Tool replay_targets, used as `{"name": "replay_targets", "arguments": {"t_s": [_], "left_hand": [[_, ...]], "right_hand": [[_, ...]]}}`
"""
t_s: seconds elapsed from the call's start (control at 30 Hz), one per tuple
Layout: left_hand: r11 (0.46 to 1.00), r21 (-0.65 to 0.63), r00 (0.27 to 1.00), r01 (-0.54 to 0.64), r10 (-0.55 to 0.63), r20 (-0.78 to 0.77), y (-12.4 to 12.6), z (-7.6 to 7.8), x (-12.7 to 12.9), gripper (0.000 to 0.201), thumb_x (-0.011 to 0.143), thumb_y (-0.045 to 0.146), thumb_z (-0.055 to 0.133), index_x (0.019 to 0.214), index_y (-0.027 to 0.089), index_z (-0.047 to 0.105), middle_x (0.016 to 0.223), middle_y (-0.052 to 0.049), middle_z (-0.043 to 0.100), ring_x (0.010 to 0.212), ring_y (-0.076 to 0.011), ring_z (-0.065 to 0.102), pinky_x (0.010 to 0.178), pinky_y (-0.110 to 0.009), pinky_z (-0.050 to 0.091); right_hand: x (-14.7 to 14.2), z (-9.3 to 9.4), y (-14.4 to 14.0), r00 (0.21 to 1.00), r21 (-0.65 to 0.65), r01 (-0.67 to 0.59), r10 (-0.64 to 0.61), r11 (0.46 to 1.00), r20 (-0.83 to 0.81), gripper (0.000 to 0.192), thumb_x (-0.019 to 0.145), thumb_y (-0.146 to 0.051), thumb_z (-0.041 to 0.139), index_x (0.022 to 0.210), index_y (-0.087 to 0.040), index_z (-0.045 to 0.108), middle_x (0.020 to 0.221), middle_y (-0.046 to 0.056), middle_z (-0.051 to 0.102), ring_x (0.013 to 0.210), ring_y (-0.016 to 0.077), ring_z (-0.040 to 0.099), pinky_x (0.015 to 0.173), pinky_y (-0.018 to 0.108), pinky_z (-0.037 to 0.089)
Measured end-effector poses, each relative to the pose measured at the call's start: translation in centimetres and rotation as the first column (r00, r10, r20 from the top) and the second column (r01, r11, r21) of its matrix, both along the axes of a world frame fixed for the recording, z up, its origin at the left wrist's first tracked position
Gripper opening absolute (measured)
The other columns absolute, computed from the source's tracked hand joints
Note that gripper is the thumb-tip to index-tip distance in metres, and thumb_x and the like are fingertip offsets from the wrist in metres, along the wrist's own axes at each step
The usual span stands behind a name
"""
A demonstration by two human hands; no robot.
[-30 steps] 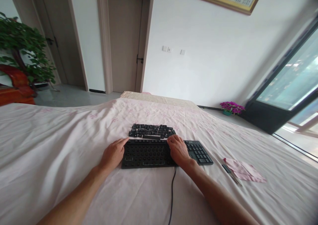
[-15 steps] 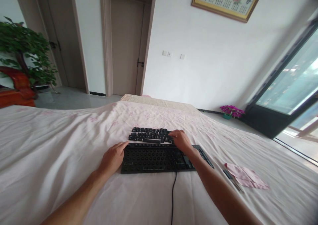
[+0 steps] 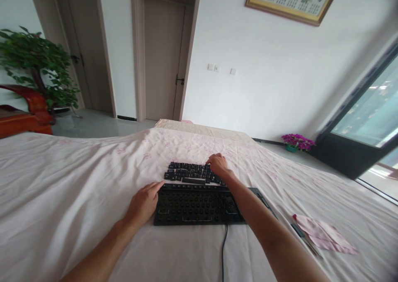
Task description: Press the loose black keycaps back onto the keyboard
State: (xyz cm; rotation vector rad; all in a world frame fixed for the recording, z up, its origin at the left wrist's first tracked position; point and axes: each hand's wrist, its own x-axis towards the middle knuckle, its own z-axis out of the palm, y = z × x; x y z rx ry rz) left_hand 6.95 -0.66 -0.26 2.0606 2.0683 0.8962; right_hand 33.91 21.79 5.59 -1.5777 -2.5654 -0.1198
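Step judged: refitting caps. Stripped black plastic keyboard (image 3: pixel 195 205) on bed (image 3: pixel 62 190); left hand (image 3: pixel 143 203) steadies edge, fingers loosely together. Right hand (image 3: pixel 219 165) over loose black keycaps (image 3: pixel 189 173), finger state unclear. Next: pinch one cap cleanly.

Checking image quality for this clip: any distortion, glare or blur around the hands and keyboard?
Head view: wide-angle bending of door frames and window; window bright, slightly washed out; left hand, right hand, keyboard and loose keycaps evenly lit, fairly sharp.
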Motion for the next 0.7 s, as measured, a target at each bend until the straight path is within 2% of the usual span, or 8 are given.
{"name": "replay_targets", "arguments": {"t_s": [0.4,0.7], "left_hand": [[1.0,0.006,1.0,-0.001,0.001,0.025,0.1,0.0,0.0,0.05,0.083,0.006,0.039,0.127,0.022,0.058,0.125,-0.003,0.063,0.112,-0.0163,0.058,0.101,-0.03,0.043],[1.0,0.016,0.999,-0.009,0.008,0.032,0.0,0.1,0.0,0.052,0.082,0.004,0.039,0.126,0.024,0.059,0.125,-0.003,0.063,0.113,-0.0163,0.058,0.1,-0.03,0.043]], "right_hand": [[-2.0,-0.1,2.2,0.99,-0.022,0.041,-0.038,0.999,0.136,0.026,0.083,-0.019,0.053,0.093,-0.024,0.076,0.112,0.01,0.067,0.111,0.0266,0.043,0.089,0.035,0.028],[-3.3,-0.1,2.2,0.989,0.011,0.054,-0.055,0.998,0.14,0.024,0.083,-0.017,0.054,0.092,-0.019,0.076,0.101,0.013,0.071,0.11,0.0263,0.047,0.088,0.034,0.03]]}}
